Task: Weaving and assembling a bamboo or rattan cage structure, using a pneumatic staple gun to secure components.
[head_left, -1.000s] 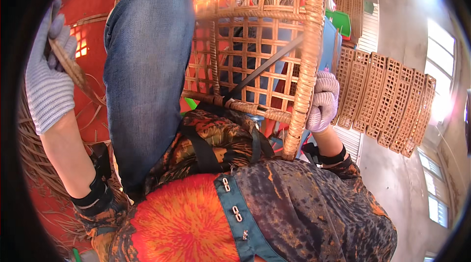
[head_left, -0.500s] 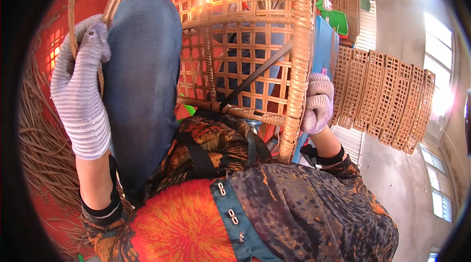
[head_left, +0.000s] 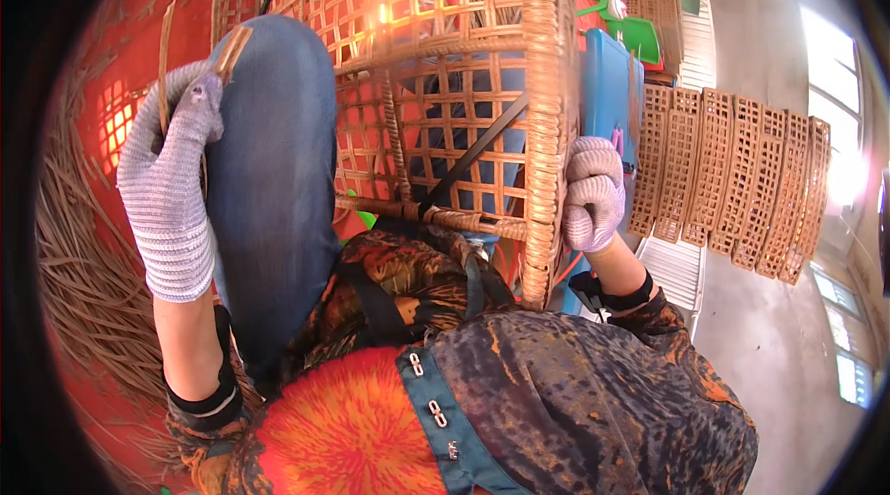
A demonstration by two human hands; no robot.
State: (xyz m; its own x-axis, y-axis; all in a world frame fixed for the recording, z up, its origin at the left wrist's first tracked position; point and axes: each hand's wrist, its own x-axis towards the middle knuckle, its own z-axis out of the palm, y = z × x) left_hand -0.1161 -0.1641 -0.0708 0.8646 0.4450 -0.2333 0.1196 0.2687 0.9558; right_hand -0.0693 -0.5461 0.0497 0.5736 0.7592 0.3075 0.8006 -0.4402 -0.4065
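Observation:
An open-weave wicker basket (head_left: 473, 133) lies tipped against my lap, its thick wrapped rim (head_left: 547, 106) running down the right side. My left hand (head_left: 176, 180), in a pale knitted glove, is beside my left knee and closed around a few brown wicker strips (head_left: 232, 50), whose ends stick out past the thumb. My right hand (head_left: 594, 194), gloved alike, is curled into a fist close against the outer side of the rim. What its fingers grip, if anything, is hidden. A dark strap (head_left: 477, 154) slants behind the basket's lattice.
Loose wicker strips (head_left: 93, 282) heap on the red floor at the left. On the right are a blue container (head_left: 607, 92), a green dustpan-like scoop (head_left: 638, 39) and a row of stacked woven panels (head_left: 728, 180). Another woven piece (head_left: 243, 8) stands at the upper left.
The basket rim has shifted slightly left in view, and my right fist with it. My left hand has moved a little right and down, still holding the strips.

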